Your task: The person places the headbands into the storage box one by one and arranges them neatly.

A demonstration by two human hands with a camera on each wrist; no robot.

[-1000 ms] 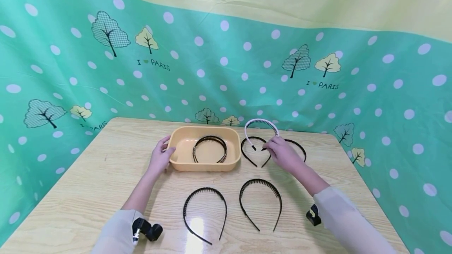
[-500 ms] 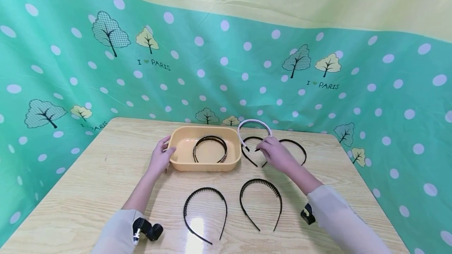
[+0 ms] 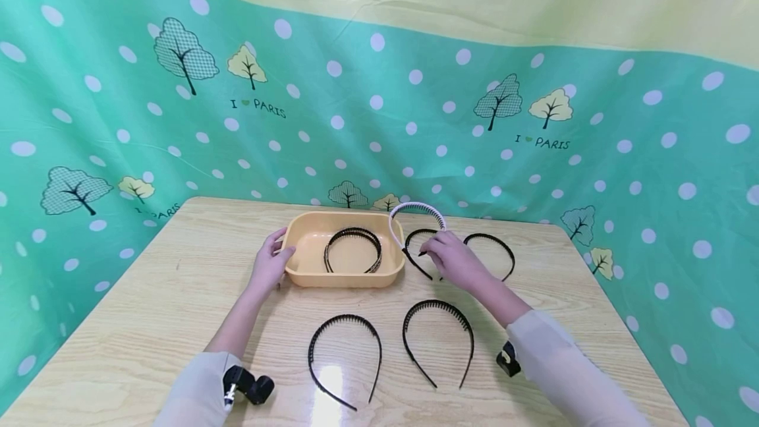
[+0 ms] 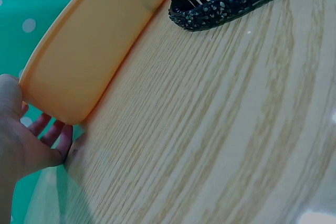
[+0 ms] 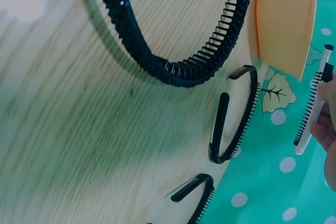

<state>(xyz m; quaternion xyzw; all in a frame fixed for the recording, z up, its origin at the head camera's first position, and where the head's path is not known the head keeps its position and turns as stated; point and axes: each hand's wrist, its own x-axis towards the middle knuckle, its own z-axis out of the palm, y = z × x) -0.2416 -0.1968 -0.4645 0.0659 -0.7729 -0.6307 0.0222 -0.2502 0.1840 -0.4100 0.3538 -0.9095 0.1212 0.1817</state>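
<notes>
At the left end of a pale orange plastic basin (image 3: 344, 281), my left hand (image 3: 270, 266) grips the rim. Two dark headbands (image 3: 354, 232) lie overlapping inside it. My right hand (image 3: 455, 259) pinches a white toothed headband (image 3: 417, 205) by one end, holding it raised beside the basin's right end. In the right wrist view, black end caps and dark teeth show on the white headband (image 5: 310, 121). Below and behind that hand a black headband (image 3: 418, 268) lies on the table, partly covered. Another black headband (image 3: 504, 245) lies just to its right.
Two more black toothed headbands lie on the wooden table (image 3: 196, 269) in front of the basin, one on the left (image 3: 309, 348) and one on the right (image 3: 471, 341). A green dotted curtain (image 3: 379, 130) hangs along the table's back edge.
My right hand has carried the white headband leftward, from above the black headbands to the basin's right end. My left hand and the basin have stayed put.
</notes>
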